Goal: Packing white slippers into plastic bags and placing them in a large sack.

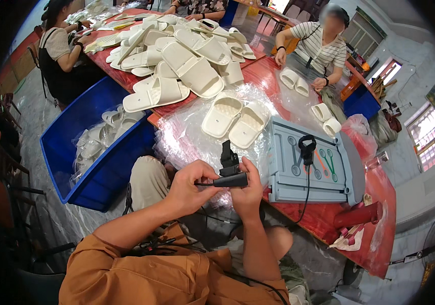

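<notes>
Orange sleeves (126, 269) rise from the lower edge, and both forearms meet over the person's lap, just off the near edge of the red table (380, 203). Between them sits a small black tool (231, 173), shaped like a handheld tagging gun, with its upright part standing above the fingers. The left hand (189, 188) curls around the rear of the tool, its fingers closed on a thin dark piece that sticks out to the left. The right hand (248, 190) grips the tool's body from the other side, thumb on top and fingers wrapped under it.

Just beyond the hands, a pair of cream slippers (233, 121) lies on clear plastic bags (187, 137) at the table's near edge. To the right rests a grey moulded tray (283, 183) with a black cable (306, 173) trailing over it. A large heap of cream slippers (176, 56) covers the far part of the table. A blue bin (100, 173) holding bagged slippers stands on the floor by the left edge. Other people sit along the far sides.
</notes>
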A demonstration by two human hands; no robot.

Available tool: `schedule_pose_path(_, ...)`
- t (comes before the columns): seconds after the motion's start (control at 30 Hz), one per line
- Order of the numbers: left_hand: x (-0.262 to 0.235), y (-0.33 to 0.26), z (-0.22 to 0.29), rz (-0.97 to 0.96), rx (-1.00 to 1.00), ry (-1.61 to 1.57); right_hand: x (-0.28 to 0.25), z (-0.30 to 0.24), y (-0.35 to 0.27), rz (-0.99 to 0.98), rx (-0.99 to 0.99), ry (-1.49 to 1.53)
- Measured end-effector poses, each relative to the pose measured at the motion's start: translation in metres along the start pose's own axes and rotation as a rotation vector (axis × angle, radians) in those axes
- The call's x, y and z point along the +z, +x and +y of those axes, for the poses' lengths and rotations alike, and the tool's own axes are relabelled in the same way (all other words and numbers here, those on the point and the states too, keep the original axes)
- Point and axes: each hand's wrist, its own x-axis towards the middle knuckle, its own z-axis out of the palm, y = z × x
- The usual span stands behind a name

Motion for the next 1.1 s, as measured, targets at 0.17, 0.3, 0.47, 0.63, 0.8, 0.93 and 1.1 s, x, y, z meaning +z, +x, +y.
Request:
schedule_pose_path(0.17, 0.0025, -0.0001, -0.0056, 0.019, 0.107, -0.002, -0.0009, 0.0009, -0.0002, -0.012, -0.035, 0.026)
schedule_pose_path(0.3, 0.0032, -0.0002, -0.0055, 0.003, 0.074, 0.003, -0.0017, -0.0007, -0.0006, -0.008, -0.05, 0.004)
schedule_pose_path(0.47, 0.0034, 0.0011, 0.0002, 0.003, 0.045, 0.015, -0.0018, -0.0015, -0.0007, -0.016, -0.054, 0.079)
schedule_pose_path(0.63, 0.0033, -0.0002, -0.0018, 0.009, -0.018, -0.009, -0.0001, -0.006, -0.0013, -0.027, -0.03, 0.133)
schedule_pose_path(0.8, 0.0037, 0.0007, -0.0055, 0.017, 0.094, 0.044, -0.0005, -0.002, -0.0007, -0.039, -0.047, 0.114)
schedule_pose_path(0.93, 0.0027, 0.0014, -0.0066, 0.013, 0.17, 0.099, 0.0009, -0.0036, -0.0003, -0.034, -0.041, 0.079)
schedule_pose_path(1.1, 0.003, 0.0004, -0.0061, 0.012, 0.131, 0.075, 0.0008, -0.0019, -0.0007, -0.015, -0.014, 0.083)
